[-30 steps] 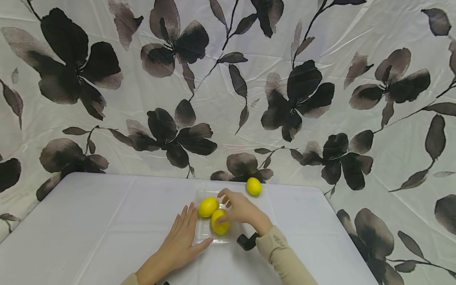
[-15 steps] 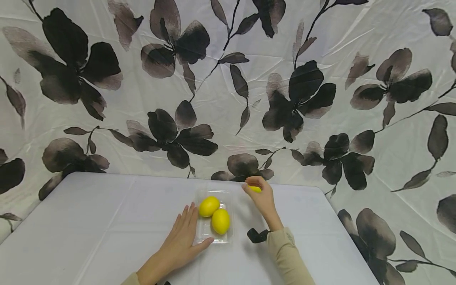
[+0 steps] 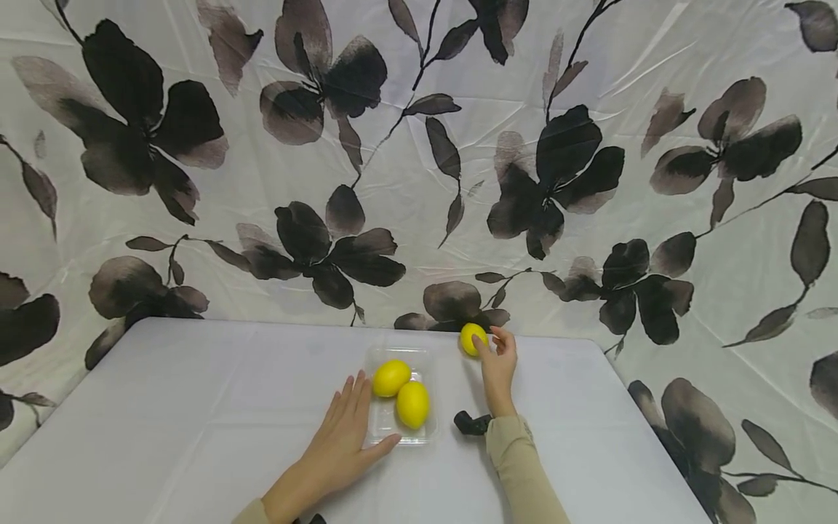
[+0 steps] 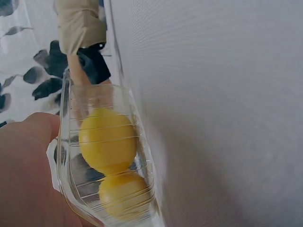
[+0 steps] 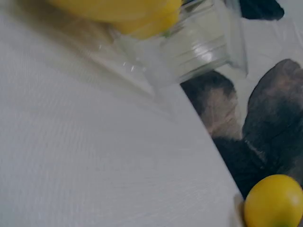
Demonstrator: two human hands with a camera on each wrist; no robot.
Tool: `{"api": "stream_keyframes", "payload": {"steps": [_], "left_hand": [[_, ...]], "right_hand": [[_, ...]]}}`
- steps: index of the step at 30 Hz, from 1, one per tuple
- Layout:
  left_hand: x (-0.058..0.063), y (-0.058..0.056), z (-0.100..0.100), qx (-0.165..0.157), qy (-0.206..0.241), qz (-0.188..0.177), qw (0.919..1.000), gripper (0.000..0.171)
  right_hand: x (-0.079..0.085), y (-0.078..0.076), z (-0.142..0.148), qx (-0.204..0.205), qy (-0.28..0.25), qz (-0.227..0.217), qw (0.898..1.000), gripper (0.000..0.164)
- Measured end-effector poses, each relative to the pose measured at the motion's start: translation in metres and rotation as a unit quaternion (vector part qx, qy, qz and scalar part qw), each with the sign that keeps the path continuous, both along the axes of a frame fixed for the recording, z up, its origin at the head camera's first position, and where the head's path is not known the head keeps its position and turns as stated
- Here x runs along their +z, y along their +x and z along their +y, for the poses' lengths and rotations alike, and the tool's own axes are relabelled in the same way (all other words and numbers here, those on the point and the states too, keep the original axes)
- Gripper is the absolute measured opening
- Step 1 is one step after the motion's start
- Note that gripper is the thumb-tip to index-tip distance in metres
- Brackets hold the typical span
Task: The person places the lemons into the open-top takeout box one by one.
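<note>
Two lemons (image 3: 413,405) lie touching in a clear plastic tray (image 3: 401,435); they also show through its wall in the left wrist view (image 4: 108,142). My left hand (image 3: 337,444) rests along the tray's left side, fingers straight and thumb spread by the near edge. A third lemon (image 3: 472,338) sits at the table's far edge, right of the tray. Beside it is my right hand (image 3: 500,371), thumb overlapping the lemon and fingers loosely bent to its right, not wrapped around it. The right wrist view shows this lemon (image 5: 273,202) but none of the hand.
A white cloth covers the table (image 3: 216,407), whose far edge runs close behind the third lemon. Behind hangs a floral curtain (image 3: 419,175). A black device (image 3: 471,423) is on the right wrist.
My right hand has gone from above the tray to the far lemon, covered it, then shifted to its right side. The lemon and the left hand look unmoved; the view has shifted slightly.
</note>
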State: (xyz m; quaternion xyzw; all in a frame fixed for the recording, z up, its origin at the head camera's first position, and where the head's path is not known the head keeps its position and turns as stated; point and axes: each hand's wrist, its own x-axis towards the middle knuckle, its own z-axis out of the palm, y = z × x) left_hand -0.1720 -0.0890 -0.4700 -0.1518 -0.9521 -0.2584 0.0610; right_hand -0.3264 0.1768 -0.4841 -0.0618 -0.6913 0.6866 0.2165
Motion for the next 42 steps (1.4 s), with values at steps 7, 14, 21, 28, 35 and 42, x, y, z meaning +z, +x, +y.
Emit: {"api": "stream_keyframes", "payload": {"steps": [7, 14, 21, 28, 35, 42], "left_hand": [[0.002, 0.002, 0.004, -0.004, 0.005, 0.008, 1.0000, 0.101], [0.002, 0.004, 0.004, -0.002, 0.002, 0.012, 0.9999, 0.101], [0.000, 0.004, 0.006, -0.004, -0.005, 0.010, 0.9999, 0.102], [0.000, 0.006, 0.008, -0.002, -0.004, 0.010, 0.9999, 0.101], [-0.001, 0.006, 0.007, 0.000, -0.005, 0.010, 0.9999, 0.101], [-0.002, 0.006, 0.005, 0.004, -0.002, 0.007, 1.0000, 0.101]], "right_hand": [[-0.011, -0.007, 0.003, 0.046, 0.014, -0.061, 0.997, 0.068], [-0.013, -0.013, 0.003, 0.071, 0.050, -0.088, 0.992, 0.080], [-0.013, -0.017, 0.004, 0.041, 0.081, -0.093, 0.992, 0.064], [-0.016, -0.013, 0.003, 0.030, 0.114, -0.087, 0.989, 0.055], [-0.016, -0.003, 0.003, 0.048, 0.128, -0.108, 0.985, 0.056], [-0.018, 0.011, 0.004, 0.073, 0.148, -0.116, 0.979, 0.060]]}}
